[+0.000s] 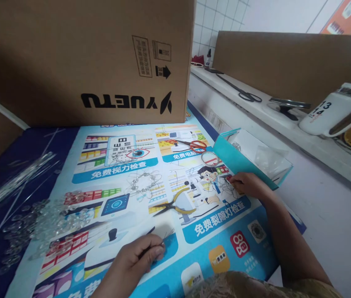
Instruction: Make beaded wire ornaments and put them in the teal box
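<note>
My left hand (142, 254) is low in the middle, thumb and fingers pinched on several short thin wires (169, 234) whose ends stick out past the fingertips. My right hand (250, 185) reaches to the front of a teal box (240, 155), fingers closed over a tangle of thin wire (230, 191); what they grip, if anything, is hidden. Yellow-handled pliers (177, 207) lie between the hands. Beyond them rests a ring of clear beads and wire (143, 182). A small coil of wire (210, 159) lies beside the teal box.
Clear beads (54, 219) are heaped at the left, near a bundle of clear strips (16, 182). Red-handled scissors (195, 145) lie further back. A large cardboard box (100, 54) stands behind the printed sheet. A white mug (327, 109) is on the right ledge.
</note>
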Demonstrator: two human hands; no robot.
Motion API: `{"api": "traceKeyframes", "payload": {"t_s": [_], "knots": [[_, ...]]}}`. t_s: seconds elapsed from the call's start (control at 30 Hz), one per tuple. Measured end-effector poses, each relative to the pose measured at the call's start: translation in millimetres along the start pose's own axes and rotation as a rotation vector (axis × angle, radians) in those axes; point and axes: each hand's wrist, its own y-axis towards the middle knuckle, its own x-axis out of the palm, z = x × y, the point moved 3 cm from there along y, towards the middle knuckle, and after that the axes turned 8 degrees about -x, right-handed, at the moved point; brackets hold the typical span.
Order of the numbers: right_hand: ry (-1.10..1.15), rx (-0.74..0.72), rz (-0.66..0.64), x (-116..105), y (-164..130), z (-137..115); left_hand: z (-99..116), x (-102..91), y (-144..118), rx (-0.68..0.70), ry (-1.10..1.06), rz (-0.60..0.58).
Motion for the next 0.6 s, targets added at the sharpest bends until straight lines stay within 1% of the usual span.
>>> {"api": "traceKeyframes", "payload": {"t_s": [0.13,0.23,0.37,0.5,0.6], "knots": [[0.002,-0.018,-0.015,7.3,0.7,1.5,5.8,2.1,0.2,-0.043,-0.001,0.065],[-0.009,-0.025,-0.012,12.7,1.8,3.9,11.0,3.1,-1.3,-0.048,0.001,0.040],[-0.009,-0.070,-0.017,18.1,7.4,2.8,9.2,3.4,0.2,-0.038,0.018,0.069],[-0.037,-0.086,-0.005,14.8,9.4,-2.1,2.4,4.9,3.3,-0.050,0.047,0.073],[-0.082,-0.088,-0.001,7.8,1.3,-8.0,0.2,4.3,2.8,-0.045,0.052,0.063]]}}
